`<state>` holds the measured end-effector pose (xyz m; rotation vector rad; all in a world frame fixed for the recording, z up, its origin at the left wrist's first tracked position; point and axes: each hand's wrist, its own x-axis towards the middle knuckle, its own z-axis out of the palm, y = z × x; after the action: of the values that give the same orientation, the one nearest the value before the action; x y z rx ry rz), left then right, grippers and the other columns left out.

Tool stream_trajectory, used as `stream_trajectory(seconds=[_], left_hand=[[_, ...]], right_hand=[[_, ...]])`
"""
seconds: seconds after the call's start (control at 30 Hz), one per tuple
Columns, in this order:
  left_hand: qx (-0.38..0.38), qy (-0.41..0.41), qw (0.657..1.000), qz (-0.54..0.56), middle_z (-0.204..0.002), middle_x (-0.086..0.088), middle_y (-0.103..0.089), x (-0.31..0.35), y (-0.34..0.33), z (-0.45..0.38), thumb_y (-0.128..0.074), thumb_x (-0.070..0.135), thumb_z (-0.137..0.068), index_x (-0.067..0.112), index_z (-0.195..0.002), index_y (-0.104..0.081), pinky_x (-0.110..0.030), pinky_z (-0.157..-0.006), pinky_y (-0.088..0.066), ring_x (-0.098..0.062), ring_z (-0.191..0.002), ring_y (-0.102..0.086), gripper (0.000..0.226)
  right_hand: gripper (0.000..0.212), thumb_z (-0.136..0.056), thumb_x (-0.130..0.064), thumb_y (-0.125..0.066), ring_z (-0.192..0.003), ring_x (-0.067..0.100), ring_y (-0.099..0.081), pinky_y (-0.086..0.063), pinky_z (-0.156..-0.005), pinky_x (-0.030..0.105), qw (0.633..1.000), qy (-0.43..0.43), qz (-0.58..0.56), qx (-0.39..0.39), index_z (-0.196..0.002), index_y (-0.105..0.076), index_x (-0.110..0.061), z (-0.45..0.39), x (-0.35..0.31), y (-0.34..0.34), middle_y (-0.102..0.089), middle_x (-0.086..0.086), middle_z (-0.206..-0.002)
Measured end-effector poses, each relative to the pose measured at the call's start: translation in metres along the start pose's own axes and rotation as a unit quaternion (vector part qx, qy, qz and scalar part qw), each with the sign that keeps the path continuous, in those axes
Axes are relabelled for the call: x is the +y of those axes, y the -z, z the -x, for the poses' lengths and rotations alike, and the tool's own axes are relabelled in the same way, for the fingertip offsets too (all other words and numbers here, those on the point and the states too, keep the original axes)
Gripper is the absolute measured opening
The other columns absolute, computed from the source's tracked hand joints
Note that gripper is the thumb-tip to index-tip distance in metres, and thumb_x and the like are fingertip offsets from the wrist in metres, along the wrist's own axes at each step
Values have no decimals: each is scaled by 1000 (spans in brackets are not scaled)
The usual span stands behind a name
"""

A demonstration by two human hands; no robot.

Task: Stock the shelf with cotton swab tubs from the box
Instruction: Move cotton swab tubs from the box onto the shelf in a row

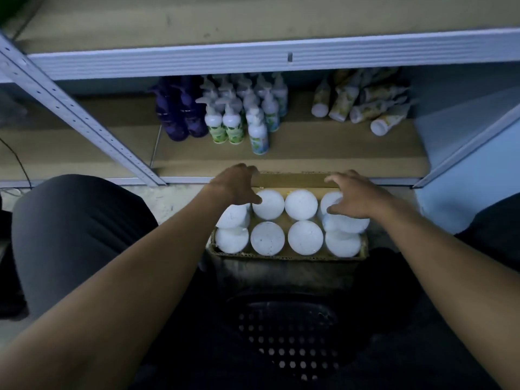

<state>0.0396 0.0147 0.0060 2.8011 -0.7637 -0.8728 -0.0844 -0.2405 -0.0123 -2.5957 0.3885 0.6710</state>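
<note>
An open cardboard box [287, 257] sits on the floor in front of the lowest shelf [309, 153]. It holds several round cotton swab tubs with white lids [305, 237], packed in two rows. My left hand [236, 184] hovers over the box's far left corner with its fingers spread, the thumb over a tub lid [270, 206]. Over the far right corner, my right hand [357, 197] is spread the same way. A tub under each hand [232, 218] [347, 223] sits higher or tilted compared with the others. Neither hand visibly grips anything.
On the lowest shelf stand purple bottles [180, 114] and white pump bottles [242, 114], with tubes lying on their sides [363, 105] to the right. A perforated grey upright [84, 116] slants at the left. My knees flank the box, and a perforated stool seat [284, 339] is below me.
</note>
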Motion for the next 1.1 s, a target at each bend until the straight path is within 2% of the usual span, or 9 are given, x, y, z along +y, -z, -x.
stream_trajectory(seconds=[0.07,0.17,0.33,0.47,0.57,0.67,0.9,0.97,1.1], left_hand=[[-19,22,1000,-10,-149,-12,-44,-7,-13,-3,-79,40,-80,17,-151,-38,-43,-107,-43,-33,-134,-44,85],[-52,40,998,-14,-151,-10,-40,-19,-30,-5,-81,40,-77,17,-148,-41,-43,-106,-43,-31,-135,-43,85],[-87,70,992,-61,-156,-7,-26,-26,-46,-5,-83,46,-73,23,-150,-37,-51,-109,-40,-35,-139,-37,93],[-99,72,989,-80,-154,-5,-28,-25,-51,-4,-85,45,-70,25,-149,-37,-55,-107,-40,-33,-139,-34,94],[-110,74,989,-73,-151,-6,-29,-25,-51,-4,-86,34,-73,24,-147,-40,-53,-103,-45,-34,-138,-31,87],[-102,80,990,-61,-149,-5,-32,-22,-48,-3,-84,28,-76,25,-145,-43,-51,-102,-46,-33,-138,-30,80],[-81,35,995,-45,-145,0,-40,2,-23,6,-84,34,-72,29,-137,-49,-52,-105,-43,-32,-137,-38,74],[-57,9,997,-55,-141,-4,-39,14,-6,11,-83,38,-71,28,-135,-50,-52,-104,-42,-35,-133,-38,73],[29,-34,998,-51,-130,-6,-44,38,39,27,-84,44,-64,20,-130,-48,-53,-93,-48,-34,-119,-44,79]], right_hand=[[84,-77,-36,-80,-138,31,-36,-42,-105,44,1000,-21,5,-19,-148,-38,-31,-2,5,-12,-32,5,-153],[93,-73,-43,-82,-137,35,-33,-43,-104,48,997,-53,27,-44,-151,-32,-32,-2,11,-26,-26,5,-155],[96,-70,-45,-83,-133,34,-34,-43,-102,47,994,-80,65,-45,-149,-30,-36,-2,15,-42,-25,2,-152],[97,-67,-43,-84,-131,32,-34,-44,-99,46,993,-84,71,-41,-147,-30,-38,-3,16,-46,-24,0,-150],[98,-67,-39,-85,-131,32,-34,-45,-98,46,993,-85,76,-45,-148,-30,-38,-4,16,-47,-24,1,-150],[92,-71,-31,-83,-129,32,-34,-47,-95,45,993,-88,72,-43,-147,-31,-37,-4,15,-46,-25,2,-147],[83,-72,-31,-82,-130,33,-35,-45,-98,46,997,-66,39,-31,-141,-36,-35,8,-7,-22,-24,3,-147],[83,-71,-30,-82,-128,31,-38,-46,-98,46,999,-43,26,-11,-141,-37,-34,15,-17,-6,-24,3,-144],[87,-68,-30,-80,-124,28,-38,-48,-93,45,999,5,6,36,-142,-35,-38,36,-37,38,-25,-1,-138]])
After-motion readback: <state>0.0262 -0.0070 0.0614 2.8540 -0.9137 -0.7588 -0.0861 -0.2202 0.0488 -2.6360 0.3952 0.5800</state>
